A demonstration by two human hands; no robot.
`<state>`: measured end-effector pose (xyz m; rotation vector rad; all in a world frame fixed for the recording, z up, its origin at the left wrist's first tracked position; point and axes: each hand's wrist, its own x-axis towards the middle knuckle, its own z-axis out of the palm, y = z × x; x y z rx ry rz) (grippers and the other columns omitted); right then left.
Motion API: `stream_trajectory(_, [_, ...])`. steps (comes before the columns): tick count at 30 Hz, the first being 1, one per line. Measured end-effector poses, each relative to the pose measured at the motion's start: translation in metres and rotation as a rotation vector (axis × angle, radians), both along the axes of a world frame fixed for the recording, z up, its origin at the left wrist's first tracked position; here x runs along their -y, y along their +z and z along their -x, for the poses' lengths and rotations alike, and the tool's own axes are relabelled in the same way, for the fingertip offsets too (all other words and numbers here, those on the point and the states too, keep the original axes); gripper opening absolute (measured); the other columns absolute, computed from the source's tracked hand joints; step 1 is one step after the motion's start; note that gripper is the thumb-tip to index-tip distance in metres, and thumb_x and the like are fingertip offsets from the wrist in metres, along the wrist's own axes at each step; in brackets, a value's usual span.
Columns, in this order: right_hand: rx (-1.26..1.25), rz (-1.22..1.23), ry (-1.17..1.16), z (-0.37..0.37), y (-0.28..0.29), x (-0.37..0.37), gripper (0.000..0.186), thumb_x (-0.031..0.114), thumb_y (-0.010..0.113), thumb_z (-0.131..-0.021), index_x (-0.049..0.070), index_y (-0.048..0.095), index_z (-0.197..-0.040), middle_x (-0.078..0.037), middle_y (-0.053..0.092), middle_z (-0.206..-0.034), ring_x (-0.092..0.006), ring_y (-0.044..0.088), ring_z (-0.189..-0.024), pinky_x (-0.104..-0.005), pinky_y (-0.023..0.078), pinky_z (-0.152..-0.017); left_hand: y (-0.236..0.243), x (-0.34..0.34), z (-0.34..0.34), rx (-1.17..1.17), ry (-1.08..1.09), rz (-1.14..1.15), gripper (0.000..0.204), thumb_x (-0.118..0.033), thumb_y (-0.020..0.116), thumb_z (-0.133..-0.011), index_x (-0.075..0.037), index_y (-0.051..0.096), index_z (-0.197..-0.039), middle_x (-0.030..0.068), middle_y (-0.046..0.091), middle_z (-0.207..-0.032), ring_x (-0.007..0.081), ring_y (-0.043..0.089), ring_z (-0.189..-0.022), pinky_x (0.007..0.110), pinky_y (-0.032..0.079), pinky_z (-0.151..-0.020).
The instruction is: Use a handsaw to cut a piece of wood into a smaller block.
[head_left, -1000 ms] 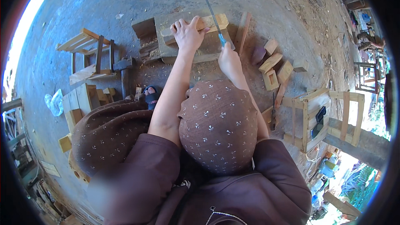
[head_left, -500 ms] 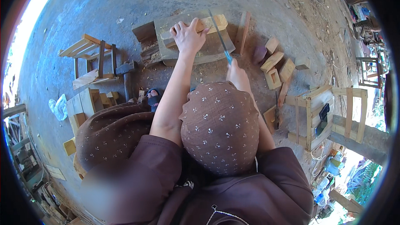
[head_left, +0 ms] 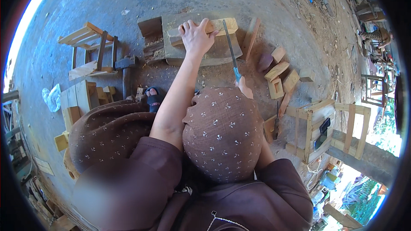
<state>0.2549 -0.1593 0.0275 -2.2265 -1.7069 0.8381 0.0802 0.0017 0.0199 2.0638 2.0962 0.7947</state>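
A pale wooden block (head_left: 217,26) lies across a low, worn wooden bench (head_left: 203,57) in front of me. My left hand (head_left: 198,37) presses on the block from above, its fingers wrapped over the far edge. Near the block's right end, a narrow saw (head_left: 230,42) with a blue handle reaches across the wood. My right hand (head_left: 244,87) is closed round that handle, partly hidden behind my knee. Light wood dust is scattered on the bench around the block.
Several wood offcuts (head_left: 280,69) lie right of the bench, beside a leaning board (head_left: 251,38). At left are a small slatted wooden stool (head_left: 87,40), a hammer (head_left: 126,75) and a plastic bag (head_left: 52,97). A wooden frame (head_left: 319,130) bearing a phone (head_left: 324,127) stands at right.
My right hand has drawn the saw back toward me, so its far end now lies over the block. My left hand stays on the block; the whole view has shifted slightly.
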Motion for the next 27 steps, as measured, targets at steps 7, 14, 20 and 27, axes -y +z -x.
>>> stream_trajectory(7, [0.049, -0.154, 0.072, 0.026, 0.007, -0.077, 0.02, 0.02, 0.042, -0.096, 0.003, 0.042, -0.107, -0.033, 0.062, -0.083, -0.0515, 0.06, -0.083, -0.0591, 0.046, -0.07, -0.002, -0.001, 0.001, 0.021, 0.0, -0.016, 0.053, -0.054, 0.067, -0.078, -0.025, 0.061, -0.122, 0.0185, 0.055, -0.108, 0.0316, 0.047, -0.111, 0.047, 0.023, -0.101])
stream_trajectory(14, [0.093, -0.118, 0.078, 0.028, 0.016, -0.066, 0.021, 0.02, 0.042, -0.096, 0.003, 0.042, -0.109, -0.032, 0.063, -0.085, -0.0504, 0.061, -0.085, -0.0586, 0.046, -0.072, -0.006, 0.001, 0.0, 0.041, 0.034, -0.019, 0.053, -0.054, 0.069, -0.076, -0.025, 0.063, -0.12, 0.0171, 0.057, -0.107, 0.0309, 0.047, -0.111, 0.047, 0.023, -0.101])
stream_trajectory(20, [-0.068, 0.143, -0.08, -0.009, 0.0, 0.01, 0.023, 0.023, 0.043, -0.096, 0.009, 0.042, -0.115, -0.029, 0.063, -0.085, -0.0476, 0.062, -0.086, -0.0578, 0.045, -0.071, -0.003, -0.002, -0.005, 0.049, 0.03, -0.037, 0.052, -0.053, 0.069, -0.076, -0.026, 0.064, -0.119, 0.0169, 0.057, -0.106, 0.032, 0.046, -0.111, 0.047, 0.024, -0.1])
stream_trajectory(27, [0.156, -0.06, 0.011, 0.03, 0.025, -0.075, 0.022, 0.021, 0.041, -0.097, 0.004, 0.043, -0.11, -0.031, 0.063, -0.086, -0.0484, 0.062, -0.087, -0.0575, 0.045, -0.072, -0.005, -0.007, -0.007, 0.038, 0.018, -0.005, 0.054, -0.055, 0.068, -0.076, -0.026, 0.063, -0.121, 0.0162, 0.057, -0.105, 0.0313, 0.047, -0.111, 0.046, 0.023, -0.102])
